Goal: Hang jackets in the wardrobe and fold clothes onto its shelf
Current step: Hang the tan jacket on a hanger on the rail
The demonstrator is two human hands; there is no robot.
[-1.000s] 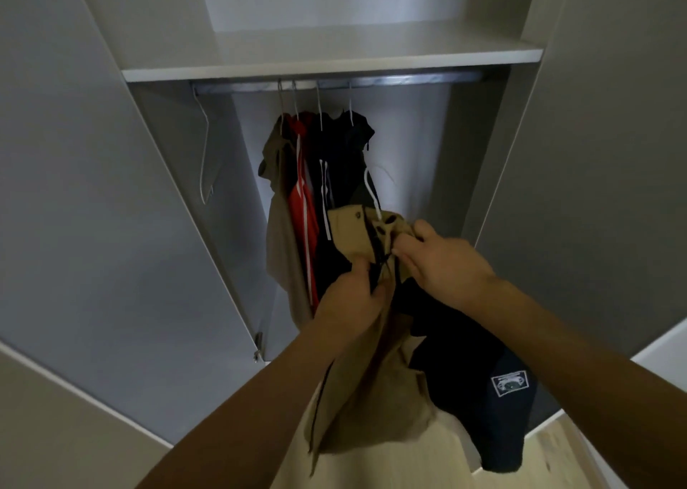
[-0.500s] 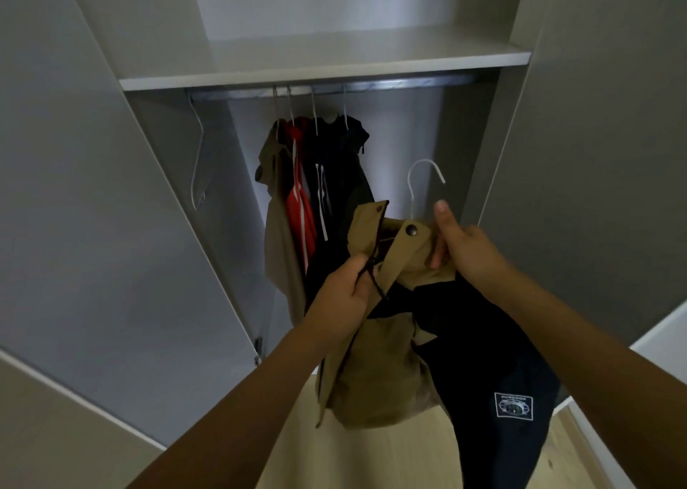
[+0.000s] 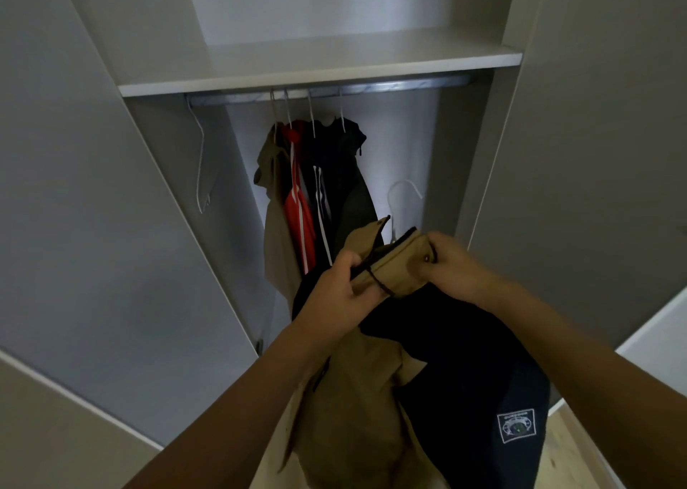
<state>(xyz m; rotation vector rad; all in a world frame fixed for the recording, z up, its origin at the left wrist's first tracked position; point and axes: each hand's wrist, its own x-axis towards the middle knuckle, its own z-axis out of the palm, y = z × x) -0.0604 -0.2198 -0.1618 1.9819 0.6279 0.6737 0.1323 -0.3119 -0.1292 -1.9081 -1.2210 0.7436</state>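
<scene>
I stand facing an open wardrobe (image 3: 494,198) with pale doors swung wide on both sides. Its shelf (image 3: 319,68) runs across the top, and directly beneath the shelf is a metal rail (image 3: 390,87). Four garments (image 3: 316,198) hang from the rail's middle: tan, red with white stripes, and two dark ones. Left of them, an empty white hanger (image 3: 201,165) dangles from the rail.

Below the rail and nearer to me, I hold a tan and navy jacket (image 3: 371,395) that droops toward the floor. My left hand (image 3: 344,295) is clamped around the left side of its tan collar, by a dark drawstring. My right hand (image 3: 451,265) pinches the collar's right side, beside a snap button. A white hanger hook (image 3: 403,191) rises just behind the collar, well below the rail.

I judge the jacket is seated on its hanger but not yet hung. The risk: as I lift, the heavy navy side could slide off the hanger, or the hook could snag the neighbouring dark garment.
</scene>
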